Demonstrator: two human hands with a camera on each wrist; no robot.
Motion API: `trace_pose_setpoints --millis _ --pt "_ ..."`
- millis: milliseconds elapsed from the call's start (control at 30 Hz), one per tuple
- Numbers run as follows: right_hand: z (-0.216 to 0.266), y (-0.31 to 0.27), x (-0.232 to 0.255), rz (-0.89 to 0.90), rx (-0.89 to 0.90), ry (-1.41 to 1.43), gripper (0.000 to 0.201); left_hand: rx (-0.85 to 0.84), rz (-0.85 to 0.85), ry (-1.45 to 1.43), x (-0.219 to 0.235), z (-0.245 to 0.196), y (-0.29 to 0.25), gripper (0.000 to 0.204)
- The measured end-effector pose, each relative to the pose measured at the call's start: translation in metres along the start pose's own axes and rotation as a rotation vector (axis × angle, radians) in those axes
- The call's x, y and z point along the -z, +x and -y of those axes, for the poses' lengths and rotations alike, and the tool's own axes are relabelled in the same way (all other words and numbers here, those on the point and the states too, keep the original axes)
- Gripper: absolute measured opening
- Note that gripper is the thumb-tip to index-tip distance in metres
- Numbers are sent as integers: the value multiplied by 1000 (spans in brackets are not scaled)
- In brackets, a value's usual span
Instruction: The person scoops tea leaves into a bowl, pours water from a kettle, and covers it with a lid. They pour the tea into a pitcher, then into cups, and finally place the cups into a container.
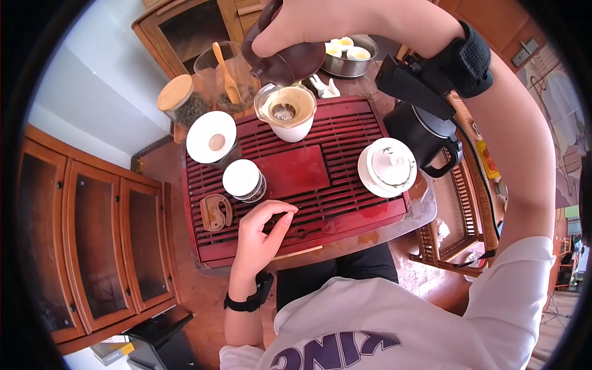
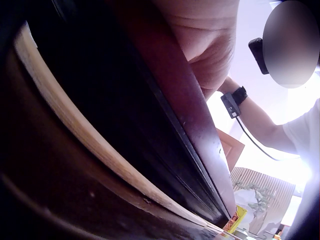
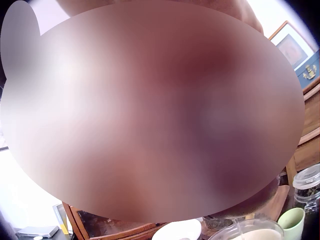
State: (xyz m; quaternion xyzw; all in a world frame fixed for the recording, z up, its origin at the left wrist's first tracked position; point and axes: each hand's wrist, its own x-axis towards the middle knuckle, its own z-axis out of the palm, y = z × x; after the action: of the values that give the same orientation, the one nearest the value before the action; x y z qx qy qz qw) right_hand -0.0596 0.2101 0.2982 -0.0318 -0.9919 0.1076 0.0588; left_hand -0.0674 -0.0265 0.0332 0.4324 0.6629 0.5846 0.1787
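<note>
In the head view the right hand grips a dark clay teapot, tilted with its spout over a strainer in a glass pitcher. Liquid shows inside the strainer. The left hand rests at the front of the red slatted tea tray, thumb and fingertips close together, holding nothing. Just beyond it stands a white-lidded jar, with a brown clay piece to the left. In the left wrist view part of the left hand shows over the tray edge. Blur covers most of the right wrist view.
A lidded white gaiwan sits on the tray's right, beside a black kettle. A white dish stands at the left. Behind are tea jars, a white figurine and a metal bowl with small cups.
</note>
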Motion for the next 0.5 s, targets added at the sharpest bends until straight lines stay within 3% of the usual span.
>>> trace_pose_setpoints --millis 500 --pt "17 -7 2 50 1 -98 41 4 -2 3 0 0 0 11"
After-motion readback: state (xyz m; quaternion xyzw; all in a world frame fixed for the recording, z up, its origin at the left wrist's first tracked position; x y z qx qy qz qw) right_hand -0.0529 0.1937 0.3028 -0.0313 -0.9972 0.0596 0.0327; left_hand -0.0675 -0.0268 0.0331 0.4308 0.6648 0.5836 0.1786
